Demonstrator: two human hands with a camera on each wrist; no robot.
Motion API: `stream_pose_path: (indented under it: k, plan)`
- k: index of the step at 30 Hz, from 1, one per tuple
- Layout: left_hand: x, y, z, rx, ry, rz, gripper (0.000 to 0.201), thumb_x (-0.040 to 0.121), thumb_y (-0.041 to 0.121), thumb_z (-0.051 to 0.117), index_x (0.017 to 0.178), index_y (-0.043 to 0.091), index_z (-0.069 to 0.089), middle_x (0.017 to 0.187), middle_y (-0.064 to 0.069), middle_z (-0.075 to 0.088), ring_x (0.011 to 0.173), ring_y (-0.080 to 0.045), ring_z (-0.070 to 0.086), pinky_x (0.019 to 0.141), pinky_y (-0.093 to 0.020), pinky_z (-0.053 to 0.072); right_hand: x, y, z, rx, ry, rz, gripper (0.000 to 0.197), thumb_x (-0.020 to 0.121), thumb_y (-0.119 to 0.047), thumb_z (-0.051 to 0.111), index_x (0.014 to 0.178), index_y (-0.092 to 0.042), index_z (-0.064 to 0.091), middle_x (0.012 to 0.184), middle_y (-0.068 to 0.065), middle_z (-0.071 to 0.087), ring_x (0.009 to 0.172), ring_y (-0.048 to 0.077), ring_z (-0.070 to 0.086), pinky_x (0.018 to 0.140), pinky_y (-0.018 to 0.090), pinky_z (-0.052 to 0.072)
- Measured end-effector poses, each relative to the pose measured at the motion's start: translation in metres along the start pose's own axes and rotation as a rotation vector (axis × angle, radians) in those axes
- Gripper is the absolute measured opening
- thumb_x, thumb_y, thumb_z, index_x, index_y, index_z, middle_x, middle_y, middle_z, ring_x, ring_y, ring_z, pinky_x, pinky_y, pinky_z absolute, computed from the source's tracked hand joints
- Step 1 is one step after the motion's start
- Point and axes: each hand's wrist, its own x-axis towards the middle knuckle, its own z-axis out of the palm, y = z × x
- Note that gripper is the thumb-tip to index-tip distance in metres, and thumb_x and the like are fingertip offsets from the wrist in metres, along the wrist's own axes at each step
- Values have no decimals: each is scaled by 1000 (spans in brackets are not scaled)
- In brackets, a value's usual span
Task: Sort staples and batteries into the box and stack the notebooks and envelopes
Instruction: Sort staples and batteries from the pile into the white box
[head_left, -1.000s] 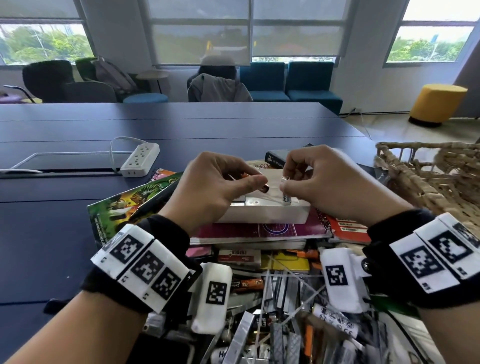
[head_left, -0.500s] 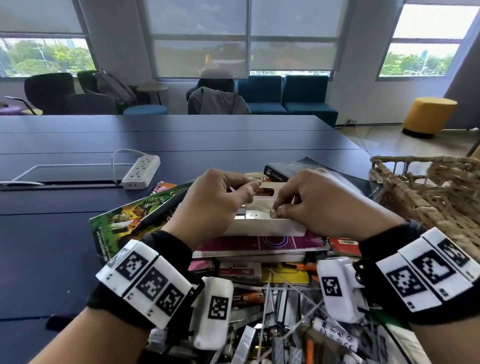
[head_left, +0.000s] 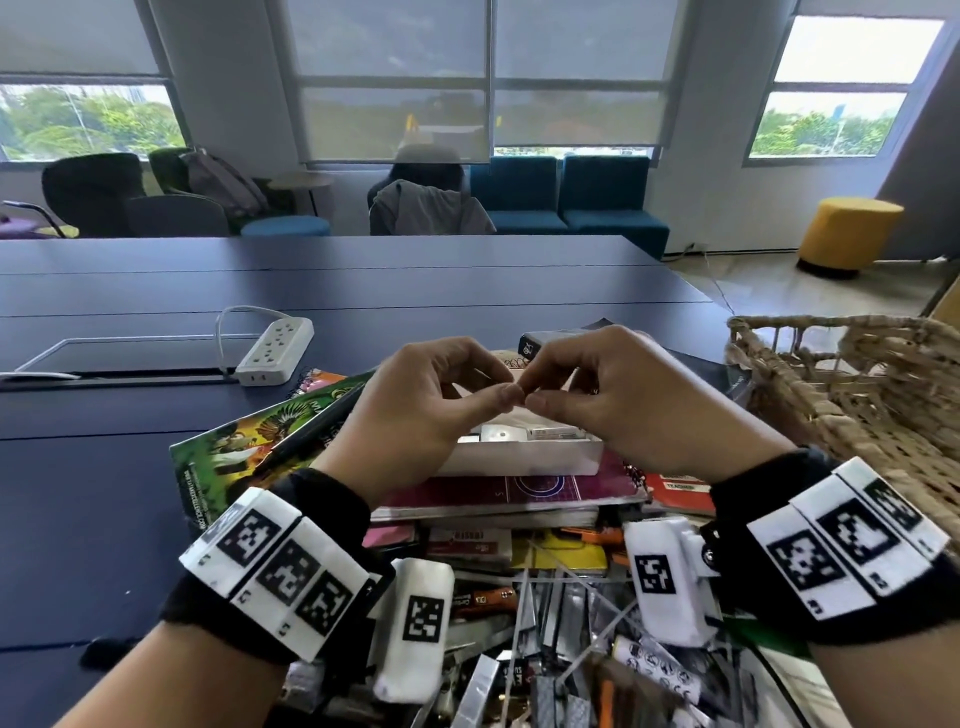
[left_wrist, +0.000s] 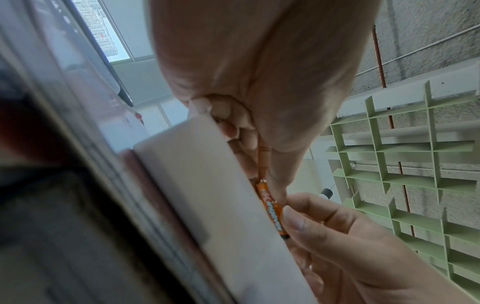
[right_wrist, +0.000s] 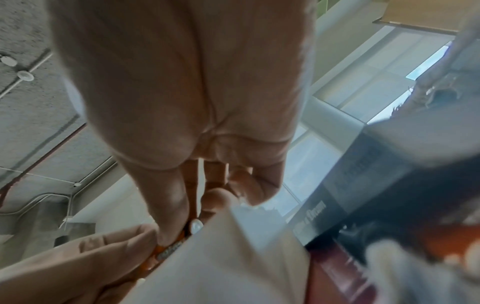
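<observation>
A white box (head_left: 519, 460) sits on a maroon notebook (head_left: 519, 491) atop a stack. A silver battery (head_left: 553, 432) lies inside the box. Just above it my left hand (head_left: 506, 392) and right hand (head_left: 535, 392) meet fingertip to fingertip. The wrist views show them pinching one orange battery (left_wrist: 271, 207) (right_wrist: 170, 246) between them, one hand at each end, close to the box's side (left_wrist: 207, 195). In the head view my fingers hide this battery. Loose staple strips and batteries (head_left: 550, 654) are heaped at the near edge.
A wicker basket (head_left: 857, 395) stands at the right. A green picture book (head_left: 244, 441) lies left of the stack, with a dark book (head_left: 550, 340) behind the hands. A white power strip (head_left: 275, 351) rests farther left on the dark blue table (head_left: 104, 519).
My right hand laid the silver battery in the box and let go of it. It then rose to meet my left hand, and both now pinch the orange battery.
</observation>
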Motion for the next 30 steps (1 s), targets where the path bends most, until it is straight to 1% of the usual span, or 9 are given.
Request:
stream_pose_path:
  k: [3, 5, 8, 12, 15, 18, 20, 24, 30]
  plan:
    - [1, -2, 0, -5, 28, -26, 8, 90, 35, 76, 94, 29, 75, 86, 9, 77, 66, -4, 64, 69, -26, 50, 0, 4, -3, -47, 66, 23, 6, 92, -30, 75, 95, -34, 77, 80, -19, 69, 73, 0, 59, 67, 21, 43]
    - [2, -5, -1, 58, 52, -20, 3, 91, 33, 75, 94, 31, 76, 87, 14, 76, 63, 0, 60, 67, -20, 46, -1, 6, -4, -103, 94, 41, 8, 90, -27, 77, 92, -35, 77, 74, -22, 65, 73, -7, 56, 63, 12, 37]
    - [2, -7, -1, 103, 65, -24, 6, 92, 29, 75, 97, 32, 77, 86, 15, 75, 54, 3, 52, 57, -11, 38, -4, 4, -4, -209, -4, 67, 11, 89, -21, 78, 90, -33, 80, 71, -21, 60, 73, -19, 52, 61, 3, 37]
    - [1, -8, -1, 132, 59, -18, 10, 92, 23, 76, 97, 31, 77, 85, 15, 74, 56, 2, 54, 57, -9, 38, -4, 2, -2, -263, -51, 99, 17, 93, -18, 72, 98, -33, 80, 74, -23, 56, 73, -27, 47, 65, -2, 35]
    - [1, -8, -2, 143, 56, -13, 10, 91, 22, 77, 96, 30, 78, 84, 13, 75, 57, 2, 55, 60, -10, 40, -2, 1, 0, -297, -54, 107, 22, 95, -19, 70, 99, -38, 80, 84, -23, 58, 74, -14, 51, 68, -4, 32]
    - [1, -8, -2, 149, 50, -14, 10, 91, 22, 77, 96, 31, 78, 83, 12, 75, 59, 2, 56, 61, -11, 41, -3, -1, -1, -319, -82, 124, 27, 96, -14, 65, 98, -36, 81, 90, -20, 64, 71, -13, 49, 64, -5, 32]
    - [1, -7, -2, 150, 45, -16, 10, 92, 22, 76, 96, 31, 78, 82, 12, 74, 58, 2, 55, 60, -12, 41, -3, -2, -1, -334, -90, 128, 28, 96, -13, 62, 99, -35, 79, 96, -17, 66, 73, -10, 50, 62, -1, 35]
    - [0, -5, -2, 140, 38, -35, 7, 93, 25, 74, 94, 31, 78, 80, 15, 74, 59, 2, 55, 62, -16, 42, -1, 1, 2, -293, -166, 128, 33, 101, -18, 56, 117, -43, 71, 105, -19, 55, 85, -4, 48, 66, 11, 32]
    - [0, -1, -2, 138, 31, -65, 8, 95, 25, 71, 94, 30, 78, 83, 14, 76, 71, -4, 65, 69, -21, 49, 1, 1, 2, -327, -191, 146, 30, 103, -22, 54, 115, -41, 74, 104, -19, 50, 93, 3, 46, 68, 9, 30]
